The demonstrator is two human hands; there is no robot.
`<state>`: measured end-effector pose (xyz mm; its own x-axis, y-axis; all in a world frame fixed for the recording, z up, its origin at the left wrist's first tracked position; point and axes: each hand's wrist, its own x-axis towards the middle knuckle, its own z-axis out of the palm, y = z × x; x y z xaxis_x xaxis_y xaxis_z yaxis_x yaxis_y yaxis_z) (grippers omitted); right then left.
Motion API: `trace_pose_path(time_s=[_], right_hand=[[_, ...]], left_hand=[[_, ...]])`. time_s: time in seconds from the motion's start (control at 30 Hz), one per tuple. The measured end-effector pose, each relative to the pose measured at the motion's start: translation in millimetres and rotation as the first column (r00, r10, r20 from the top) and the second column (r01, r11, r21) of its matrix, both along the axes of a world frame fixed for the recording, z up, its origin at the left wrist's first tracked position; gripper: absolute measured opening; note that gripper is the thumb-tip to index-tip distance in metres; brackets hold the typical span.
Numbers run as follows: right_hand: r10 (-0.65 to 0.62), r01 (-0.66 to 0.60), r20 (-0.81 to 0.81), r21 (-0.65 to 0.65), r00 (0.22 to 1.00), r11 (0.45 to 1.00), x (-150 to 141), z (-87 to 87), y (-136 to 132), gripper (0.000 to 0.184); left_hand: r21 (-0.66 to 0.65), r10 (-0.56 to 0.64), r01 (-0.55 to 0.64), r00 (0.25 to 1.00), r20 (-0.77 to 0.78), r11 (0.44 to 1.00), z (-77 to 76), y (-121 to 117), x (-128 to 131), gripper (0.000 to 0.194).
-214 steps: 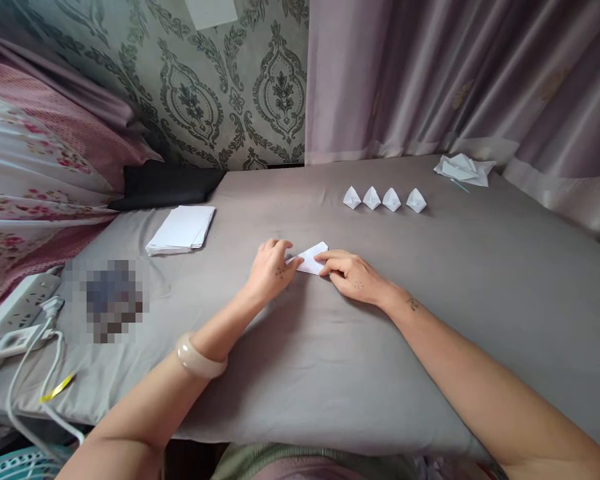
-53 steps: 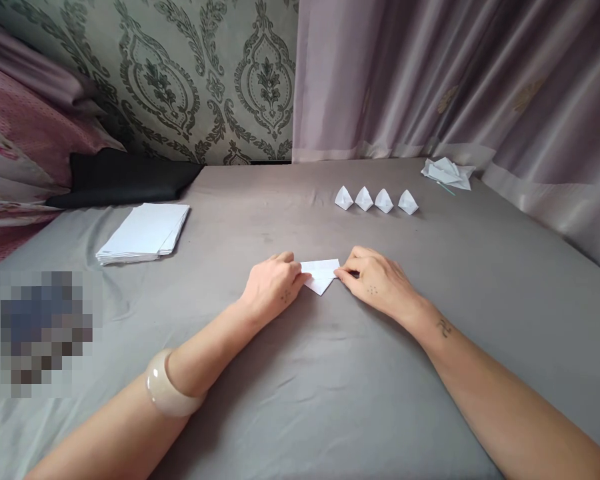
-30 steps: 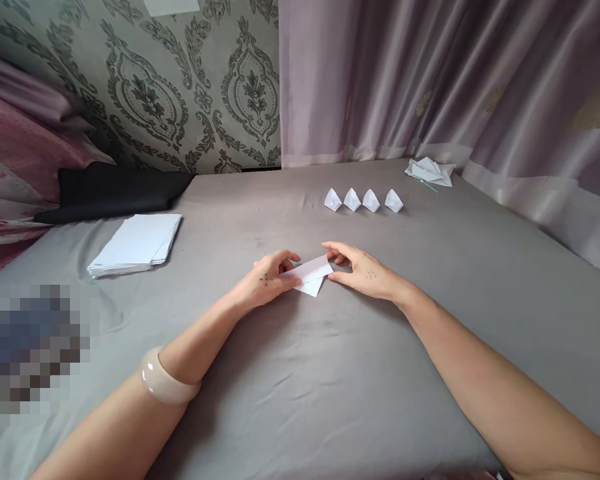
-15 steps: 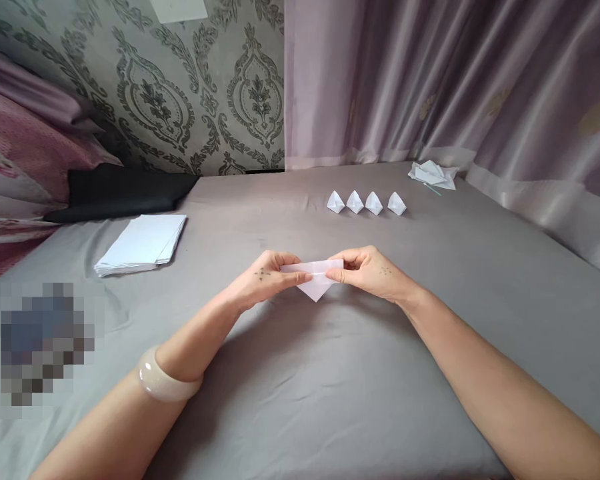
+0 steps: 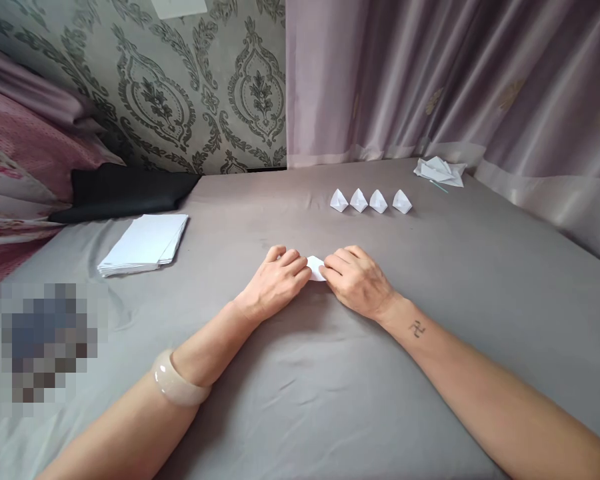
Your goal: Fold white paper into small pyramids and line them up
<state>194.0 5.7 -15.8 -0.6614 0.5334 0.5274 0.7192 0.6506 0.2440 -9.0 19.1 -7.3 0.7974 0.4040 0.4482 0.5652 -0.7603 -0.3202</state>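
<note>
A small piece of folded white paper point(image 5: 315, 268) sits between my two hands, just above or on the grey sheet. My left hand point(image 5: 281, 275) grips its left side with fingers curled and the back of the hand up. On the other side my right hand point(image 5: 356, 279) pinches the right edge in the same way. Only the middle of the paper shows; its ends are hidden under my fingers. Beyond my hands stand several white folded paper boats point(image 5: 359, 201) in a row.
A stack of white paper sheets point(image 5: 143, 243) lies at the left, with black cloth point(image 5: 130, 192) behind it. At the far right sits a pile of folded paper point(image 5: 440, 171) near the curtain point(image 5: 380, 80). A blurred-out patch point(image 5: 50, 347) covers something at the left edge.
Both hands have rolled over so their backs face up. The paper no longer shows as a downward-pointing triangle; a smaller, pointed-top part is visible between the fingers.
</note>
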Motion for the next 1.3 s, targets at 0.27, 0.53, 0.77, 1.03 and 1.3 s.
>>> trace_pose_path(time_s=[0.27,0.53,0.77,1.03,1.3], right_hand=[[-0.120,0.118,0.014,-0.334,0.993,0.935,5.1,5.8,-13.8,0.025],[-0.373,0.086,-0.245,-0.725,0.895,0.683,13.8,9.4,-7.4,0.016],[-0.566,-0.014,-0.296,-0.894,0.769,0.449,17.0,15.8,-1.5,0.024],[-0.650,0.008,-0.253,-0.929,0.717,0.371,13.4,19.8,4.5,0.026],[-0.675,0.046,-0.229,-0.930,0.701,0.364,10.4,21.9,3.0,0.025]], left_hand=[[-0.271,0.100,-0.098,0.995,-0.007,0.958,-8.0,-7.7,-3.6,0.027],[-0.676,0.407,-0.219,0.904,0.131,0.703,0.0,-7.8,-7.8,0.020],[-0.911,0.641,-0.165,0.756,0.129,0.378,3.4,-0.8,-12.5,0.025],[-0.914,0.681,-0.204,0.725,0.099,0.351,5.0,2.8,-14.3,0.037],[-0.923,0.651,-0.128,0.744,0.153,0.364,2.4,6.2,-21.1,0.036]])
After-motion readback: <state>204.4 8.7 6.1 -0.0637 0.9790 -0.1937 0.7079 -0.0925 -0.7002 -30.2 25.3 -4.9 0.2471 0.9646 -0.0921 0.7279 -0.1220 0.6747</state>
